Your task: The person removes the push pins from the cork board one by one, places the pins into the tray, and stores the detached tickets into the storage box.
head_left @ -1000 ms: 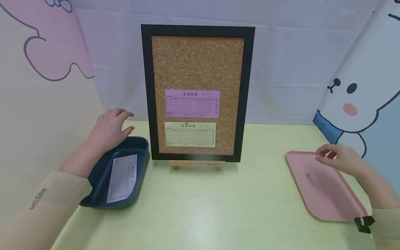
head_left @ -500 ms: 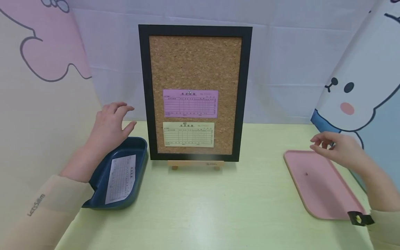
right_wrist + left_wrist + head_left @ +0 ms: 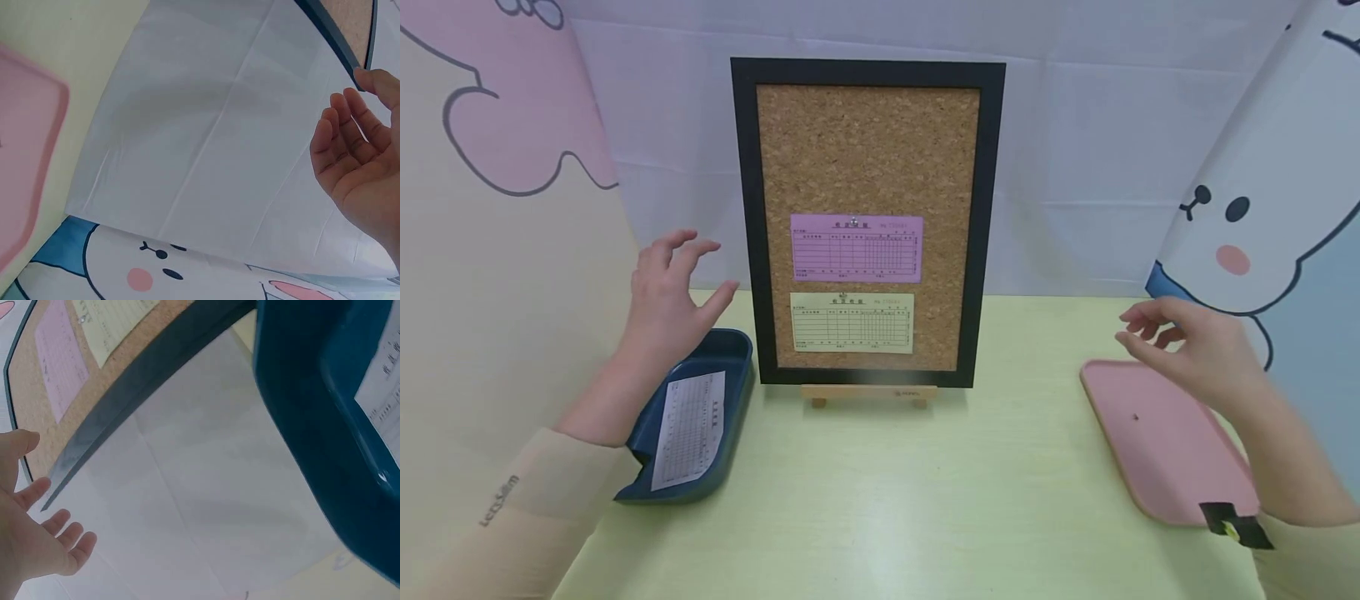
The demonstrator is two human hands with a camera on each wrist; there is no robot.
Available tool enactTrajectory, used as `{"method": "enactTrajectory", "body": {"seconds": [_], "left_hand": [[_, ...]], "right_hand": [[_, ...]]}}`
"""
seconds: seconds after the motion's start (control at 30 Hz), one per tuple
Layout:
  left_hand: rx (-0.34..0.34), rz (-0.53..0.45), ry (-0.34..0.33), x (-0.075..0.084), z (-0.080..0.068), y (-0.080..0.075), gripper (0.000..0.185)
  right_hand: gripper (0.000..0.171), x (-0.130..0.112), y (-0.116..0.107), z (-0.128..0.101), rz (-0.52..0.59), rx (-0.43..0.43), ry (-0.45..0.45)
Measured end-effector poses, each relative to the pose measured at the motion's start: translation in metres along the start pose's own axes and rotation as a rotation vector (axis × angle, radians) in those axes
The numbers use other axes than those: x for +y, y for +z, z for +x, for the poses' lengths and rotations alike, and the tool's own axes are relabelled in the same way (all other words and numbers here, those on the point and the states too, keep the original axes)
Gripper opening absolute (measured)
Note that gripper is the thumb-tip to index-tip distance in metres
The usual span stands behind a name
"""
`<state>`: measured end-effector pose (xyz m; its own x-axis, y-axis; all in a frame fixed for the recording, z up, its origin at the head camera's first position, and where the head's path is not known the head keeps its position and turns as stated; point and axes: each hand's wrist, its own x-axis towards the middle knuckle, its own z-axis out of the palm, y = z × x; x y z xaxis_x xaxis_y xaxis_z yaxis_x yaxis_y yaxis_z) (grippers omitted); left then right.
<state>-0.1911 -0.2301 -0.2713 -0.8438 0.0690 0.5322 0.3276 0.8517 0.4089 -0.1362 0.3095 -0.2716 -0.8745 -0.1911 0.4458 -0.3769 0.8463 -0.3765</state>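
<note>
A black-framed cork board (image 3: 867,150) stands on a small wooden easel (image 3: 869,393) at the table's middle. A pink form (image 3: 856,247) and a cream form (image 3: 852,322) are pinned on it. My left hand (image 3: 668,292) hovers above the blue tray (image 3: 718,354) to the board's left, fingers spread, holding nothing; the left wrist view shows the same hand (image 3: 31,544) empty. My right hand (image 3: 1195,346) is raised over the pink tray (image 3: 1165,450) at the right, fingers loose and empty, as the right wrist view of that hand (image 3: 359,156) confirms.
A white form (image 3: 688,429) lies in the blue tray. A tiny dark speck (image 3: 1136,417) sits on the pink tray. Cartoon-printed cloth walls close in the left, back and right. The yellow-green table (image 3: 887,500) stretches toward me.
Both hands have lifted. The left rose off the blue tray's far rim and spread its fingers; the right came up from the pink tray and moved left, its pinched fingers relaxing.
</note>
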Motion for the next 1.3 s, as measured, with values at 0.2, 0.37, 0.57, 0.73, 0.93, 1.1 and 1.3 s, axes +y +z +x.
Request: {"method": "enactTrajectory", "body": {"seconds": [0.2,0.37,0.57,0.73,0.93,1.1,1.3], "left_hand": [[0.021,-0.086,-0.043,0.010,0.001,0.003,0.058],[0.023,-0.136,-0.062,0.016,0.003,0.008,0.069],[0.025,-0.193,-0.058,0.022,0.007,0.013,0.074],[0.047,-0.206,-0.049,0.026,0.009,0.017,0.072],[0.052,-0.223,-0.045,0.032,0.012,0.024,0.071],[0.068,-0.249,-0.030,0.032,0.016,0.032,0.072],[0.070,-0.261,-0.031,0.030,0.021,0.042,0.071]], "right_hand": [[0.023,-0.025,0.006,0.004,0.015,0.145,-0.046],[0.026,-0.045,0.013,0.012,0.105,0.281,-0.147],[0.020,-0.066,0.023,0.022,0.154,0.395,-0.204],[0.019,-0.080,0.032,0.031,0.202,0.434,-0.217],[0.024,-0.095,0.047,0.041,0.286,0.473,-0.245],[0.025,-0.105,0.058,0.054,0.378,0.490,-0.275],[0.027,-0.113,0.070,0.067,0.434,0.458,-0.299]]}}
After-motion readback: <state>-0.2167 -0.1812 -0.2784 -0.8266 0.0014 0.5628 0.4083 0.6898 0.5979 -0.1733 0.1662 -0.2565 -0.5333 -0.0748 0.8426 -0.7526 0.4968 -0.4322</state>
